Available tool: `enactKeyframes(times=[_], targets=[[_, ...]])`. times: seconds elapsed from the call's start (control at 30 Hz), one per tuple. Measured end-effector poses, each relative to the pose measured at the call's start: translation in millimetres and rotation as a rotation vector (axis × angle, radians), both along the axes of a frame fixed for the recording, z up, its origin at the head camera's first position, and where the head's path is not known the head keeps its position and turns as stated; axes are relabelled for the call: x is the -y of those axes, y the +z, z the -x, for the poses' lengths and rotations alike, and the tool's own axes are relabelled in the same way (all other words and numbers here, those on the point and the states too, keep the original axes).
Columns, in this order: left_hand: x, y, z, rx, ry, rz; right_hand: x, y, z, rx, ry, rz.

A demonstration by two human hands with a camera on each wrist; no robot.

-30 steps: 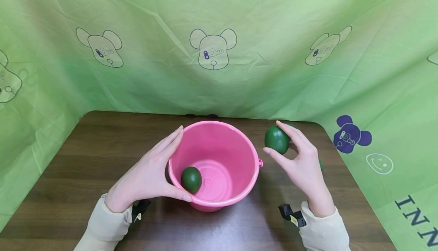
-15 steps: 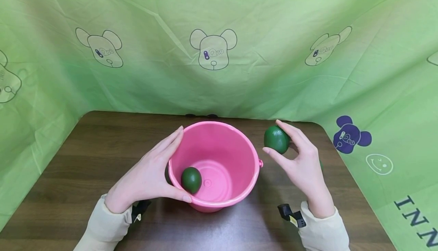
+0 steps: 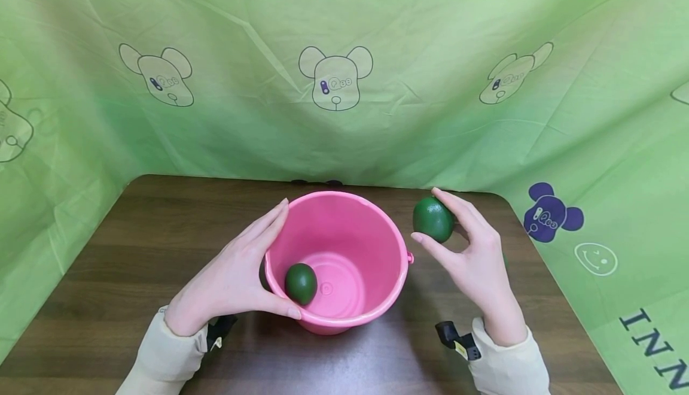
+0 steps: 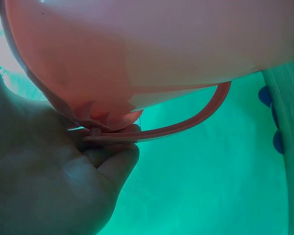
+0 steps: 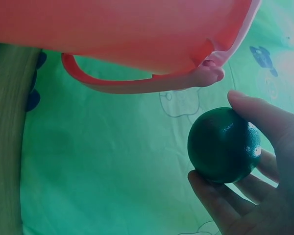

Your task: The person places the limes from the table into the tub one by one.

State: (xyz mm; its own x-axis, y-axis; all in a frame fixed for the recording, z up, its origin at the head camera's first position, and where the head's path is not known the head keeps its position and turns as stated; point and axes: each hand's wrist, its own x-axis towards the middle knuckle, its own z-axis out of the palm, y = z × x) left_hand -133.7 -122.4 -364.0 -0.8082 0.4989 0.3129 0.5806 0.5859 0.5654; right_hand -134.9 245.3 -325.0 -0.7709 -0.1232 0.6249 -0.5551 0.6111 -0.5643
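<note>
Presently | pink bucket [image 3: 344, 221]: left hand [image 3: 231, 278] gripping rim | inner green fruit [image 3: 301, 284]: inside bucket, left | outer green fruit [image 3: 433, 219]: right of bucket, pinched by right hand [image 3: 479, 257]; glossy skin could slip, dropping it outside

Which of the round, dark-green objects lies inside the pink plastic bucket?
The round, dark-green object nearest the left hand. The held object, pinched by the right hand, is outside the pink bucket.

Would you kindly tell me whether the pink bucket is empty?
Not empty: the head view shows a green fruit inside the bucket.
</note>
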Motion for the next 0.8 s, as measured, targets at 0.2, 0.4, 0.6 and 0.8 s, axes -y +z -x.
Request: enactKeyframes(times=[0.2, 0.4, 0.6, 0.8], targets=[[-0.2, 0.5, -0.5, 0.01, 0.001, -0.001, -6.4, -7.4, 4.9, 0.011, 0.014, -0.008], [-0.1, 0.8, -0.8, 0.009, 0.001, 0.002, -5.0, -6.3, 3.3, 0.017, 0.03, -0.016], [0.0, 1.0, -0.9, 0.013, 0.0, 0.001, -3.1, -5.1, 2.0, 0.012, 0.038, -0.018], [0.0, 1.0, -0.5, 0.011, -0.001, 0.003, -0.1, -4.0, 0.9, -0.008, 0.061, -0.024]])
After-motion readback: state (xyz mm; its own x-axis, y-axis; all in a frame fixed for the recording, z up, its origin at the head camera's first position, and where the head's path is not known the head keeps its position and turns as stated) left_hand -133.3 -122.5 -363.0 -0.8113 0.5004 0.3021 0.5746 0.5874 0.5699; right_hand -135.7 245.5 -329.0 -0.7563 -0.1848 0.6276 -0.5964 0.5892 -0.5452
